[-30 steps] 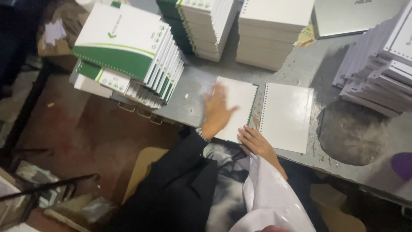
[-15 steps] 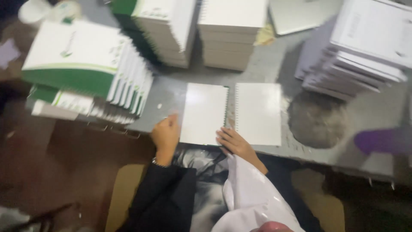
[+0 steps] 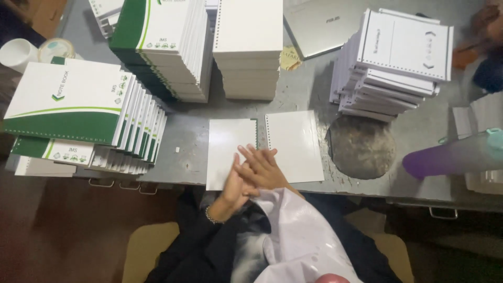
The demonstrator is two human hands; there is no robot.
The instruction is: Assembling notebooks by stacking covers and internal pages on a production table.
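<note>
An open white spiral-bound notebook [image 3: 293, 144] lies flat at the front edge of the grey metal table [image 3: 183, 141], its binding running down the middle. My right hand [image 3: 263, 169] rests on the notebook's lower middle with its fingers spread. My left hand [image 3: 234, 187] is turned on edge and pressed against the right hand, over the left page's lower corner. Neither hand holds anything.
Fanned stacks of green-and-white notebooks [image 3: 68, 105] fill the left. A tall white stack [image 3: 249, 47] stands behind the open notebook, another stack [image 3: 398, 57] at the right. A grey laptop [image 3: 319, 26], two cups [image 3: 18, 52], a round worn patch [image 3: 361, 147] and a purple object [image 3: 445, 160] are also here.
My left hand slid from the table left of the notebook rightward until it met my right hand. The notebook stayed open and flat. The camera view shifted.
</note>
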